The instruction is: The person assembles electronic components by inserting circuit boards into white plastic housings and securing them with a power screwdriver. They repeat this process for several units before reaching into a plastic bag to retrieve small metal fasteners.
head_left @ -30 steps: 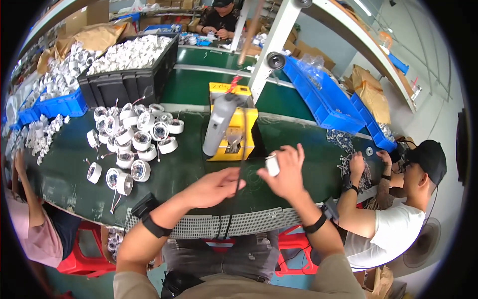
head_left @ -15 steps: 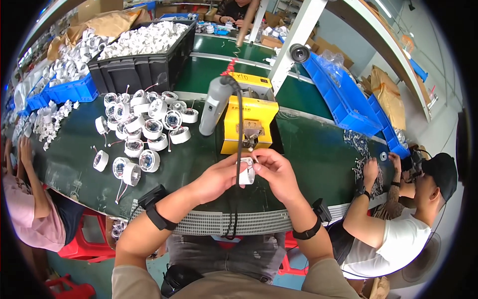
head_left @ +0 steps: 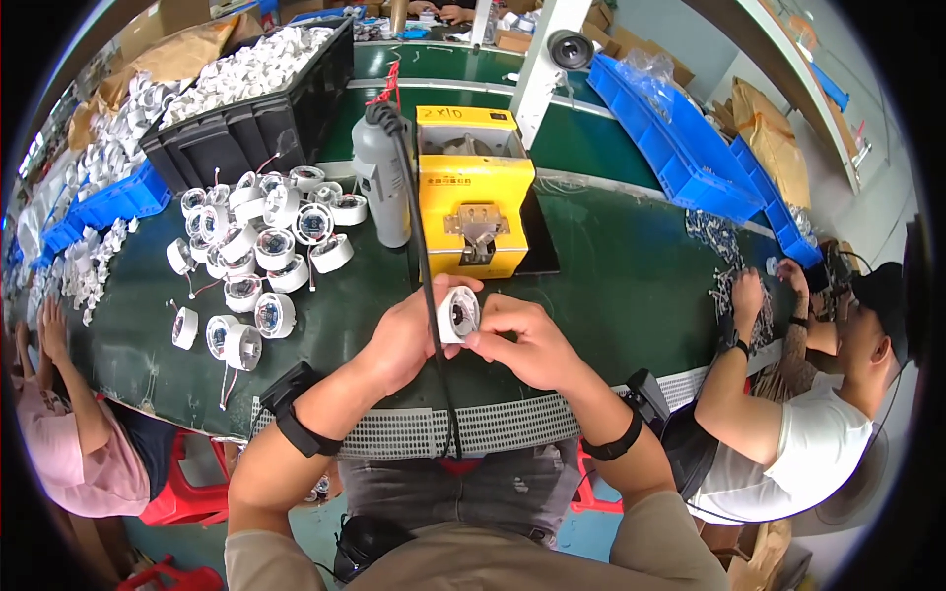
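Note:
Above the near part of the green table, my left hand grips a small white round housing from its left side. The housing is tilted, its open face toward the right, with a dark part and a metallic ring inside. My right hand has its fingers curled, and thumb and fingertips pinch the housing's lower right rim. A black cable crosses in front of my left fingers and hides part of them. That cable runs up to a grey electric screwdriver, which hangs upright just beyond my hands. Beside it stands a yellow screw feeder.
Several white housings with wires are grouped at left. A black crate of white parts and a blue bin stand behind them. Another blue bin is at right, near a pile of wired parts. Co-workers sit on both sides.
The housing has turned so its open face shows more. My right fingers have come down from its top to its lower right rim. The whole view has shifted a little.

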Demonstrator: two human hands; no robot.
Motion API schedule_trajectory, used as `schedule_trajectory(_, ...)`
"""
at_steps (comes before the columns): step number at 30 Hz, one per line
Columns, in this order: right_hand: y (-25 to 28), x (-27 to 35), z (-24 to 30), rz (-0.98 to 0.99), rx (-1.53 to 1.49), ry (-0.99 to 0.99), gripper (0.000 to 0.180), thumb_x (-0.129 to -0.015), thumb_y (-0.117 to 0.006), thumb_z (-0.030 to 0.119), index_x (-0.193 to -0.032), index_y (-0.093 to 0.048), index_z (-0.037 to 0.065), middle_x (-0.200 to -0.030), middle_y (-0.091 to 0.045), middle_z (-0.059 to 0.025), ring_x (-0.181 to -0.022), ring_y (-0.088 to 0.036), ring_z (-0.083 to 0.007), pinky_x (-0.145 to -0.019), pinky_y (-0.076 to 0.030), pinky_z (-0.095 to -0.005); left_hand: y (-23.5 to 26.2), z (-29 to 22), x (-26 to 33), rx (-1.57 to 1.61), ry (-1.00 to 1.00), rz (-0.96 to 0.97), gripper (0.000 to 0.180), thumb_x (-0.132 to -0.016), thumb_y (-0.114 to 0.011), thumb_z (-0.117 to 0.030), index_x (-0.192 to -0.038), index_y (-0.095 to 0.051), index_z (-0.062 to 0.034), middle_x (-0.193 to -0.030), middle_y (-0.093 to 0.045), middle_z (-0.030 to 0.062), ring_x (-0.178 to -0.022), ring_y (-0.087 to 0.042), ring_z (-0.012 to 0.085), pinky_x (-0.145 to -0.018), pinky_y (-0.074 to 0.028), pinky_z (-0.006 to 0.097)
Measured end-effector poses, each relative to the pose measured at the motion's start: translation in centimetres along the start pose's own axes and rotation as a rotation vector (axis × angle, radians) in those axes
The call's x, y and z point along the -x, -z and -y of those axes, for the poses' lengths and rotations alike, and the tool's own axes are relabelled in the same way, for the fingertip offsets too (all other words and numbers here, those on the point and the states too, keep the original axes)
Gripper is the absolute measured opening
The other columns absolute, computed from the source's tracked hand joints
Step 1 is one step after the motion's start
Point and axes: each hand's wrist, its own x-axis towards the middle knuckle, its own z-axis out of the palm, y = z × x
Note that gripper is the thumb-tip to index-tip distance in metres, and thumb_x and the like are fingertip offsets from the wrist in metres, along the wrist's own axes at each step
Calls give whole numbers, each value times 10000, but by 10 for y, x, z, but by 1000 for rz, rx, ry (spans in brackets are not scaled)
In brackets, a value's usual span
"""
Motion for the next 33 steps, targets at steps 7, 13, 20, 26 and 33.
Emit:
schedule_trajectory(7,6,3,-10,-16,-161,-201,206,-876,-643,177,-770,-595,6,-716,-510,-14,-636,-477,-83,-542,-348,-256,-1,3,-3,-78,-36,47,432,-1020,-342,-337,-1282,-485,-24,-984,-601,41,-837,-584,129,-697,-479,260)
schedule_trajectory(13,0,0,17,-406,233,25,117,-795,-717,94,-855,-635,36,-776,-556,-15,-666,-538,-103,-594,-455,-245,-1,3,-2,84,-136,-28,339,-997,-436,-211,-1261,-499,-7,-1111,-583,65,-1023,-584,169,-893,-494,327)
schedule_trajectory(20,13,8,12,-351,466,202,165,-801,-683,16,-961,-677,-22,-900,-632,-128,-722,-639,-154,-610,-498,-245,-10,-5,2,112,-264,26,373,-975,-446,-140,-1325,-434,-11,-1290,-493,89,-1145,-517,192,-977,-435,356)
schedule_trajectory(26,-7,4,6,-355,-375,-43,214,-798,-677,-50,-1009,-645,-30,-842,-628,-83,-598,-604,-119,-508,-490,-219,-10,3,4,160,-231,205,454,-975,-410,-123,-1410,-336,-16,-1374,-431,105,-1203,-476,221,-1024,-378,378)
schedule_trajectory(33,-19,8,-9,-554,32,216,237,-704,-765,-45,-827,-569,7,-798,-602,-49,-684,-584,-79,-579,-474,-203,-17,13,2,156,-284,279,503,-991,-387,-155,-1458,-237,-44,-1436,-351,125,-1300,-377,231,-1080,-304,376)
